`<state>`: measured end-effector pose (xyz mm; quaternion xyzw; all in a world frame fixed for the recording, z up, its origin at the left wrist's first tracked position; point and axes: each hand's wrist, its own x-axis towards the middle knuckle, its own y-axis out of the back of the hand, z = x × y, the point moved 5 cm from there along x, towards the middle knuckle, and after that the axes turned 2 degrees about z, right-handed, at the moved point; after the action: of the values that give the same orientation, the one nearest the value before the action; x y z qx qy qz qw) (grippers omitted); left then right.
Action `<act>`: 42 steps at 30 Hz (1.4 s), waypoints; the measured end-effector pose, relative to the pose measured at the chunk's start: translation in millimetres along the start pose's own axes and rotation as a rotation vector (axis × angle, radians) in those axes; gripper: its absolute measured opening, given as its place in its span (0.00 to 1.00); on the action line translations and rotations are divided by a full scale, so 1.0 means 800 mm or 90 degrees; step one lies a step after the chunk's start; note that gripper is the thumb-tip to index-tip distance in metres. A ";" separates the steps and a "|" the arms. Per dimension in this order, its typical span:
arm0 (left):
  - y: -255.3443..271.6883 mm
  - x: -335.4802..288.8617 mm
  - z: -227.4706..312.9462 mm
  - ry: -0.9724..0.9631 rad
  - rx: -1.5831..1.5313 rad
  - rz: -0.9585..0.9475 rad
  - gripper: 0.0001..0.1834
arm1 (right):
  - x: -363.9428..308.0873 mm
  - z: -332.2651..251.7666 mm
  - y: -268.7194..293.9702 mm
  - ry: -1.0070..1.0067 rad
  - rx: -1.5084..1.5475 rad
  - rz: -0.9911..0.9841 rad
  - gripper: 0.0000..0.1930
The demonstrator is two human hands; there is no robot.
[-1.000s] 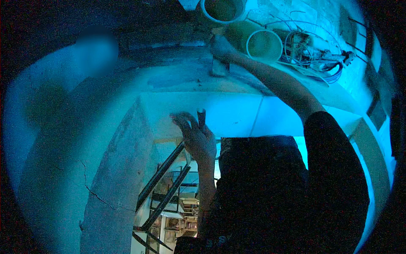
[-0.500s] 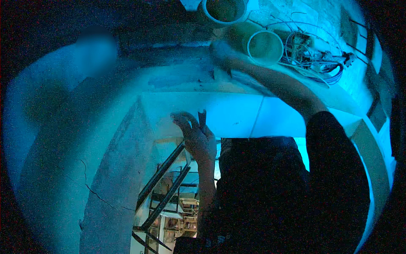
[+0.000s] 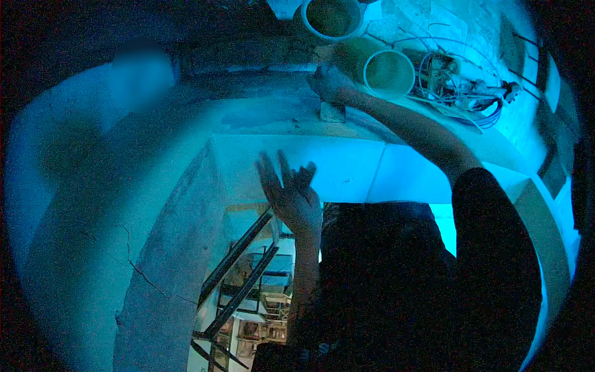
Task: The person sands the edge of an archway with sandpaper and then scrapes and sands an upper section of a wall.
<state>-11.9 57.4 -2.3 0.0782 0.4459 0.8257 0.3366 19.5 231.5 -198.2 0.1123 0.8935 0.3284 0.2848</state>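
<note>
My left hand [image 3: 288,189] is raised in front of the pale ledge's front face, its fingers spread apart, with nothing seen in it. Farther away, my right hand [image 3: 333,84] is curled low over the top of the ledge [image 3: 260,115]. Just below its fingers shows a small flat rectangular piece [image 3: 333,112], which seems to be part of what the hand grips; its kind is too dim to tell. The surface under that hand looks dark and patchy.
Beyond my right hand stand two round buckets, one farther [image 3: 332,17] and one nearer [image 3: 388,73]. A tangle of cables [image 3: 455,87] lies beside them. A cracked wall [image 3: 161,266] rises at left. Dark metal rails [image 3: 242,279] slope below my left hand. Blue light leaves much dim.
My left hand has opened and its fingers have spread upward. My right hand has shifted slightly, and the flat piece beneath it now shows more clearly.
</note>
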 end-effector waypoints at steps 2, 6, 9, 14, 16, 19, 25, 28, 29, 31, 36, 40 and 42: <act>0.005 0.003 0.023 -0.087 0.105 -0.079 0.27 | 0.006 -0.026 0.003 -0.006 0.036 -0.013 0.17; -0.042 0.024 0.050 -0.240 0.320 -0.313 0.24 | -0.004 -0.011 0.004 -0.067 0.016 -0.122 0.23; -0.031 0.067 0.028 -0.257 0.153 -0.056 0.21 | 0.007 0.039 -0.084 -0.220 0.132 -0.052 0.28; -0.040 0.131 0.012 -0.297 0.042 0.067 0.20 | 0.028 0.164 -0.209 -0.176 0.458 -0.048 0.22; -0.079 0.141 0.021 -0.324 0.039 0.108 0.20 | 0.049 0.226 -0.234 -0.170 0.685 0.030 0.19; -0.068 0.140 -0.007 -0.242 0.103 -0.008 0.21 | 0.073 0.173 -0.228 -0.121 0.540 0.024 0.16; -0.049 0.131 -0.005 -0.312 0.156 0.049 0.20 | 0.041 0.057 -0.160 -0.028 0.227 0.071 0.12; -0.062 0.134 0.001 -0.322 0.157 0.051 0.21 | 0.064 0.059 -0.099 0.006 0.055 0.109 0.11; -0.048 0.130 -0.012 -0.305 0.179 0.059 0.21 | 0.046 0.017 -0.095 0.043 0.012 0.112 0.10; -0.090 0.146 0.043 -0.315 0.093 0.014 0.22 | 0.051 0.167 -0.072 0.042 -0.020 0.244 0.09; -0.070 0.137 0.008 -0.292 0.177 0.031 0.24 | 0.038 0.103 -0.089 0.057 0.010 0.281 0.08; -0.053 0.129 -0.027 -0.196 0.198 -0.047 0.24 | 0.072 0.069 -0.090 -0.198 0.421 0.067 0.09; -0.061 0.132 -0.004 -0.227 0.181 -0.030 0.24 | 0.052 0.070 -0.077 0.104 0.115 0.334 0.09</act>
<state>-70.3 139.7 -61.0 0.2595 0.4928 0.7195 0.4149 17.0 230.2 -291.1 0.3376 0.8798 0.3175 0.1058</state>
